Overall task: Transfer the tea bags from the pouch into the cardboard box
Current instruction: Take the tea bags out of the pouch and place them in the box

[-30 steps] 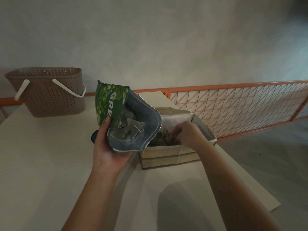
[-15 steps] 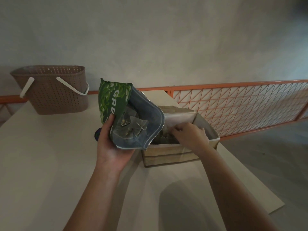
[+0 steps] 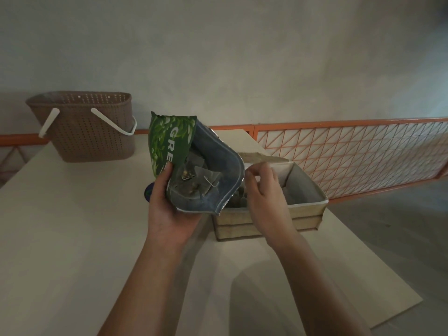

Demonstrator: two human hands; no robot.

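several tea bags (image 3: 194, 177) are left inside the pouch (image 3: 194, 161), so by the look of it the job is partway through: a dim heap of bags lies at the near left corner of the cardboard box (image 3: 308, 209), while the rest of its floor looks bare. i judge more trips from pouch to box are needed.

in the head view, the only one, the left hand (image 3: 169, 209) sits at the centre of the frame, cupping the pouch from below with the thumb pressed on the green printed face. the pouch is tilted, its silver-lined mouth gaping toward the lower right of the frame, just over the box's left edge. the right hand (image 3: 264, 190) hovers above the box's left part, right beside the pouch mouth. its fingers (image 3: 254, 172) are curled together near the thumb as if pinching, but i cannot tell whether anything is held.

the pale, matte counter (image 3: 60, 238) fills the lower half of the frame, its right edge running diagonally. a brown perforated basket (image 3: 84, 132) with white handles stands at the upper left, well apart from the box. a small dark round thing peeks out behind the left hand; what it is i cannot tell. an orange mesh railing (image 3: 351, 151) runs along the right, a plain grey wall behind it. the light is low.
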